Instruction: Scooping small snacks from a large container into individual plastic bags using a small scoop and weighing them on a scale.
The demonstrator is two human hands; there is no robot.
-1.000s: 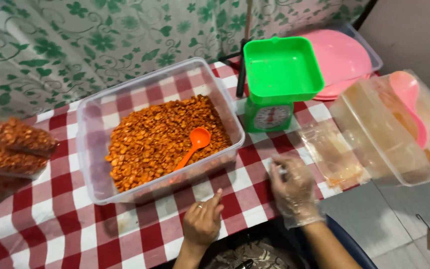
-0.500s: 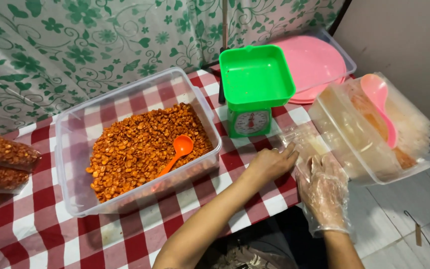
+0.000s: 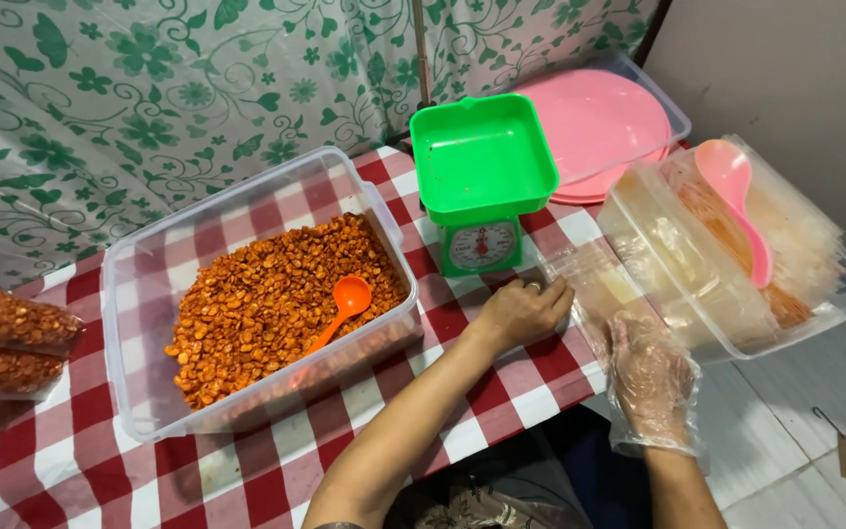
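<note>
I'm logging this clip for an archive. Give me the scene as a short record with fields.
Setting: table with red-and-white checked cloth
Left hand: bare, resting on clear plastic bags
Right hand: in a thin clear glove, touching the same bags
Big tub: orange fried snack, orange scoop
Scale: green, pan empty
Right tub: pink scoop
Far left: filled snack bags

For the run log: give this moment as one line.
bare left hand on clear plastic bag | gloved right hand on bag | orange plastic scoop in snack tub

A thin crinkly clear plastic glove covers the right hand (image 3: pixel 650 384), the clear plastic tub (image 3: pixel 247 304) looks glossy, the green scale (image 3: pixel 482 181) smooth plastic, the checked tablecloth (image 3: pixel 501 411) slick.
</note>
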